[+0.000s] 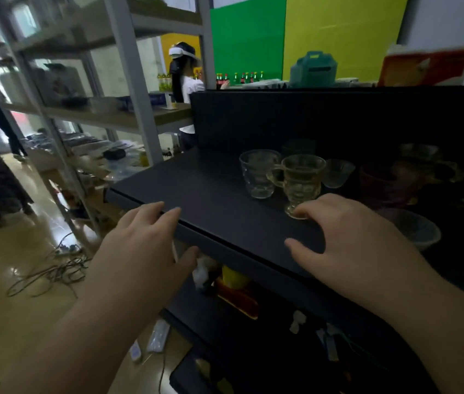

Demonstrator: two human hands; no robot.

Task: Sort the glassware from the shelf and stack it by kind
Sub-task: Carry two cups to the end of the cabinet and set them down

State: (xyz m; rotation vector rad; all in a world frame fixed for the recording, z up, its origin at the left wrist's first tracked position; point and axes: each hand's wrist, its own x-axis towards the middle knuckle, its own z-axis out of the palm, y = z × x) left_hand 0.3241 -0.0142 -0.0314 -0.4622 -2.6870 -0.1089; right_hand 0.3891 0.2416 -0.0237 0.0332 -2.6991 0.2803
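On the black shelf point(219, 194) stand a clear glass cup point(257, 173) and, just right of it, a yellowish footed glass mug point(300, 180) with a handle on its left. A small clear glass bowl point(337, 173) sits behind the mug. Further right, in shadow, are a dark red cup point(381, 186), a frosted glass bowl point(412, 227) and more dim glassware. My right hand point(347, 234) lies flat on the shelf, fingers spread, fingertips touching the mug's foot. My left hand point(145, 245) rests open on the shelf's front left edge. Neither hand holds anything.
A grey metal rack point(128, 81) with cluttered shelves stands to the left. Cables point(51, 268) lie on the shiny floor. A person with a headset point(183, 72) stands beyond the rack. Lower black shelves hold a yellow and red object point(236, 288) and small items.
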